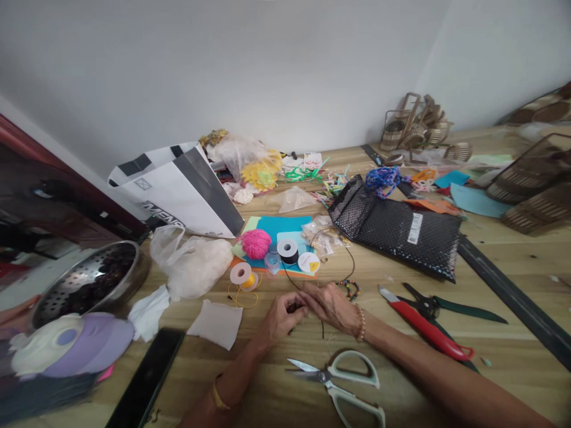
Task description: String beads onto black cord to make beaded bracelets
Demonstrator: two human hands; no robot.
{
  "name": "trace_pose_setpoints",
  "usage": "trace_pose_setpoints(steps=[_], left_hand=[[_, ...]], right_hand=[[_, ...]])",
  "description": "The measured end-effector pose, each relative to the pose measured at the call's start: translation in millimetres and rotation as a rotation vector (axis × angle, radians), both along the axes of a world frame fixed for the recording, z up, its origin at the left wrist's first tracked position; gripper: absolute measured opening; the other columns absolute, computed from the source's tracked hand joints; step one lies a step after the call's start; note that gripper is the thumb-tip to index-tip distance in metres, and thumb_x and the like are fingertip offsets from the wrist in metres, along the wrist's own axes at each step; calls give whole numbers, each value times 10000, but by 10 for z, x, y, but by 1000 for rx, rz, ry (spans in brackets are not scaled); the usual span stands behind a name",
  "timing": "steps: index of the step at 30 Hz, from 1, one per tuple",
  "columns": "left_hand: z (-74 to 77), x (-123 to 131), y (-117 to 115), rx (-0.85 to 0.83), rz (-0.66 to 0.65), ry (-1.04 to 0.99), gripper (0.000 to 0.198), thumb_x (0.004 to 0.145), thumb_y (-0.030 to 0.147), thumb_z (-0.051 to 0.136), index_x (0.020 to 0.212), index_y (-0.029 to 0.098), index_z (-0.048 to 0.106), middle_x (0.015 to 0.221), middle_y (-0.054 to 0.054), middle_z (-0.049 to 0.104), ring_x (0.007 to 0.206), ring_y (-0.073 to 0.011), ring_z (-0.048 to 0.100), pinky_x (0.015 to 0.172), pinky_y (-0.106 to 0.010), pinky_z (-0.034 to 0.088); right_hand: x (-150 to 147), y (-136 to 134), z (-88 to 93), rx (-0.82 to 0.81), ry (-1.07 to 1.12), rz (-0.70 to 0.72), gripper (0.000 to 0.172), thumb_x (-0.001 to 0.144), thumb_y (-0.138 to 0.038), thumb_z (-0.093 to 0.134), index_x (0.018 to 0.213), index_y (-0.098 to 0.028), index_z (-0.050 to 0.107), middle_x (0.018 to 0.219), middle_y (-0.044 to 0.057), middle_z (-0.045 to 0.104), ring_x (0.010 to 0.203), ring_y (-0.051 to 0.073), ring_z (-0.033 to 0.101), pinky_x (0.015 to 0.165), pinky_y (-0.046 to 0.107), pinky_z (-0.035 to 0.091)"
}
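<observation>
My left hand [280,318] and my right hand [330,306] meet at the middle of the wooden table [513,356], fingers pinched together around a thin black cord [312,238]. The cord loops up toward the spools and back down past a small string of coloured beads [350,288] just right of my right hand. A small dark piece sits between the fingertips; I cannot make out what it is. My right wrist wears a bead bracelet, my left a yellow band.
White-handled scissors [348,383] lie near my arms, red-handled cutters [423,327] and green pliers [450,306] to the right. Thread spools [289,251], pink yarn [256,242], a black mesh pouch [397,229], a metal colander [89,279], a phone [147,377] and baskets [414,128] surround them.
</observation>
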State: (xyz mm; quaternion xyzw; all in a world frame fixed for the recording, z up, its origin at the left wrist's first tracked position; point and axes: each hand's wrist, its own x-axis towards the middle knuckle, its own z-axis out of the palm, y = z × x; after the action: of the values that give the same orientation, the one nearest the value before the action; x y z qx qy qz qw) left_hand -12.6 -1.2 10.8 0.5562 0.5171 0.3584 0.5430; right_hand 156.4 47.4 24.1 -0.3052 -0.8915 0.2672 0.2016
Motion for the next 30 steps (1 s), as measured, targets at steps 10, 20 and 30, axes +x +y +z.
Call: trace_pose_setpoints(steps=[10,20,30], left_hand=[[120,5,-4,-167,34,-197,344,733,469,676,754,131,617,621,-5,602,452,-64,481,425,-176,354],[143,2,-1,-171,30,-218,250,720,374,657,695,138,578,612,-25,640,504,-93,561,461,-178,413],[151,3,-18,-158,14,-214,318,716,436,674,728,125,607,604,-19,630,464,-80,528,445,-181,406]], right_hand=[[-3,-11,-49,-124,163,7,323,997,-320,326,760,-187,500,576,-32,480,478,96,413,502,228,292],[-25,23,-83,-183,231,-51,341,986,-323,312,713,-185,465,571,-33,449,498,99,387,519,237,294],[-40,-11,-34,-272,241,-6,363,990,-371,337,726,-180,496,608,-17,520,548,108,446,559,227,340]])
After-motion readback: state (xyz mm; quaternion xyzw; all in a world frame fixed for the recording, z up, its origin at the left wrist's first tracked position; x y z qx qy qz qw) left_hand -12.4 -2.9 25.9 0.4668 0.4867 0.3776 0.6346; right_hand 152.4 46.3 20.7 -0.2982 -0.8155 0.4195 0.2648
